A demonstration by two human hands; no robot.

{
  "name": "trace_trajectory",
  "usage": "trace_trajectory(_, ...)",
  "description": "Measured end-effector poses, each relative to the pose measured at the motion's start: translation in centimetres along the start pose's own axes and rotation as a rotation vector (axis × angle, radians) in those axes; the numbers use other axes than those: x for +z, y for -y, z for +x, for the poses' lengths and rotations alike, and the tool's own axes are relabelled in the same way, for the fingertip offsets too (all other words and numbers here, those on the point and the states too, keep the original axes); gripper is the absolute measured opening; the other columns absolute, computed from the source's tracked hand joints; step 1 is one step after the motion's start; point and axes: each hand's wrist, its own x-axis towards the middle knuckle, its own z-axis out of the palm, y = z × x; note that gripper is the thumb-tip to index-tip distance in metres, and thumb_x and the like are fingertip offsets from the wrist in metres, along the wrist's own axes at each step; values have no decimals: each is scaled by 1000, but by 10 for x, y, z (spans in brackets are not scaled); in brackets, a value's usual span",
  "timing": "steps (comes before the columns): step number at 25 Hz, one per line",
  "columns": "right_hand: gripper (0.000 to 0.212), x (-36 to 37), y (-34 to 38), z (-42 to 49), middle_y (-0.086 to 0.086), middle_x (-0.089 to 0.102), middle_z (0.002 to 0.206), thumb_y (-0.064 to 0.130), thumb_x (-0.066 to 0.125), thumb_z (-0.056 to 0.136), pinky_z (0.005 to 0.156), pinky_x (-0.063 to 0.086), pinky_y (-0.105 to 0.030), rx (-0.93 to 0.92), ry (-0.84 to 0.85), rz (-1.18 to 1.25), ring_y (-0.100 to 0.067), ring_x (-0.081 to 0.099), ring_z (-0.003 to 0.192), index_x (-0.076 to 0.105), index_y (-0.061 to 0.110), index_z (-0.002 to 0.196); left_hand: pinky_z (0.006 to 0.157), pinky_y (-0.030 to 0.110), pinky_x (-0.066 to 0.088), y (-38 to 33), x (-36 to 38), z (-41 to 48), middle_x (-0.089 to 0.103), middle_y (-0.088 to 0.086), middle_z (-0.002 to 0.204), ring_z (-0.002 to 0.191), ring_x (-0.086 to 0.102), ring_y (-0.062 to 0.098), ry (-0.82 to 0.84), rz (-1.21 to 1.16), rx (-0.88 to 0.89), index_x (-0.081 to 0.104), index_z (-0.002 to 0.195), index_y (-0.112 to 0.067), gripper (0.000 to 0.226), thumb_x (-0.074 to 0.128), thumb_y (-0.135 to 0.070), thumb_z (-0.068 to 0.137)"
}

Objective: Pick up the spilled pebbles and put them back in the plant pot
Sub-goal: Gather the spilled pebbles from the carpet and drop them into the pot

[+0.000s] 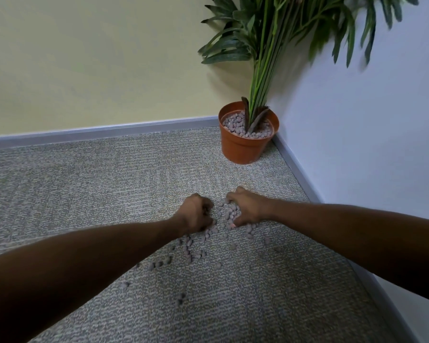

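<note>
Your left hand [196,212] rests on the grey woven carpet [84,184] with fingers curled inward over small grey-mauve pebbles [229,214]; whether it grips any, you cannot tell. Your right hand [248,209] lies just beside it, fingers cupped and partly spread around the same cluster. More pebbles trail toward you across the carpet. The round terracotta-coloured plastic plant pot [243,147] stands upright in the corner, well beyond both hands, filled near its rim with matching pebbles around green stems [263,78]. Grey skirting [97,133] borders the carpet at the back and right; open carpet lies to your left.
</note>
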Motion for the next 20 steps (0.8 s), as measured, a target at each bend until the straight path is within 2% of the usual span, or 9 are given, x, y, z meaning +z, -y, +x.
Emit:
trace_trajectory(1,71,1,1,0,-7,41,127,40,88,77,86,46,-33,-18,-13,15,-29,54,115,51,19,134,68,21,44,-4,4,2,68,7,93,84,65,22,-4,-5,-1,69,91,-17,24,83,-22,73)
trace_trajectory(4,65,5,4,-4,-4,41,120,37,87,79,85,46,-33,-48,-50,43,-28,54,111,55,19,133,82,22,43,-18,13,5,58,11,113,104,60,26,-18,8,-10,65,121,-18,49,79,-19,74)
trace_trajectory(5,66,7,4,-6,-4,40,119,37,87,78,86,47,-33,-58,-59,57,-27,54,110,55,19,134,83,21,42,-21,15,8,56,12,116,107,58,27,-13,13,-7,64,125,-18,52,78,-16,75)
trace_trajectory(7,68,10,2,-10,-4,41,117,36,87,76,88,48,-34,-89,-63,79,-24,53,107,55,20,135,83,21,42,-27,16,14,58,14,115,108,56,27,11,29,8,66,122,-16,45,76,-13,78)
trace_trajectory(10,62,18,-3,-15,-7,45,120,23,85,78,90,48,-38,-119,-88,41,-24,51,108,56,18,132,89,27,42,-34,20,23,69,16,113,111,57,29,-1,88,37,71,110,-10,21,67,-13,90)
trace_trajectory(13,54,24,-8,-17,-9,48,124,19,80,83,93,47,-40,-164,-124,10,-23,50,110,57,14,132,93,23,37,-40,23,22,70,9,111,116,53,23,-22,195,98,69,114,-12,20,57,-18,99)
trace_trajectory(15,51,24,-12,-17,-6,50,123,20,78,87,91,45,-36,-178,-138,7,-18,49,107,57,16,134,94,26,43,-38,21,22,65,10,109,112,56,23,-12,232,113,68,111,-14,17,62,-15,96)
trace_trajectory(18,47,20,-8,-16,-4,51,121,19,73,91,89,47,-36,-162,-155,-2,-20,53,105,59,19,136,95,38,54,-35,15,22,57,6,103,97,61,23,-34,242,111,71,102,-16,17,65,-6,90)
trace_trajectory(20,42,20,1,-16,-3,51,120,13,70,91,88,51,-37,-128,-171,-62,-20,54,102,61,20,132,96,32,52,-35,15,20,60,7,107,100,61,22,-24,300,135,71,107,-14,20,58,-3,95)
